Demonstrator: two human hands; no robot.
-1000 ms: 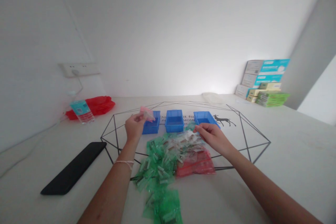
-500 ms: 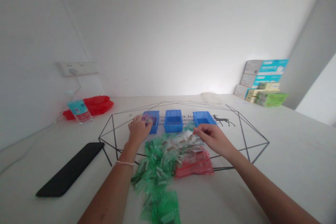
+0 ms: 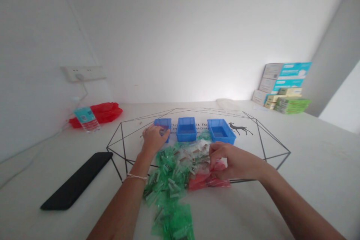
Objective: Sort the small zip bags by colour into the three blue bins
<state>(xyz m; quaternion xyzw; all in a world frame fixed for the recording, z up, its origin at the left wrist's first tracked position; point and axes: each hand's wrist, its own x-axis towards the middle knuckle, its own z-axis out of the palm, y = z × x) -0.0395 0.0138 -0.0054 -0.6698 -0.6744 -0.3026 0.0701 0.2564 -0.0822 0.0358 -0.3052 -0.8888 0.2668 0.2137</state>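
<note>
My left hand [image 3: 155, 137] is at the near edge of the left blue bin [image 3: 168, 122], thumb and fingers apart. Something reddish shows in that bin behind my fingers. On the right, my right hand [image 3: 230, 159] pinches at the red plastic bags [image 3: 201, 183], its thumb and index finger close together on one. Clear small bags [image 3: 187, 154] lie just left of those fingers. Green plastic bags [image 3: 173, 183] with small slim items inside spread in a heap toward me.
Beyond the heap stand a middle blue bin [image 3: 186, 137] and a right blue bin [image 3: 225, 140]. A black flat slab [image 3: 77, 182] lies at left. Farther back are a water bottle [image 3: 87, 120], a red plastic bag [image 3: 108, 113] and stacked boxes [image 3: 281, 82].
My right hand has come down and nearer, from beside the right bin onto the red bags. My left hand has shifted slightly right and toward me; the pinkish item it held is now in the left bin.
</note>
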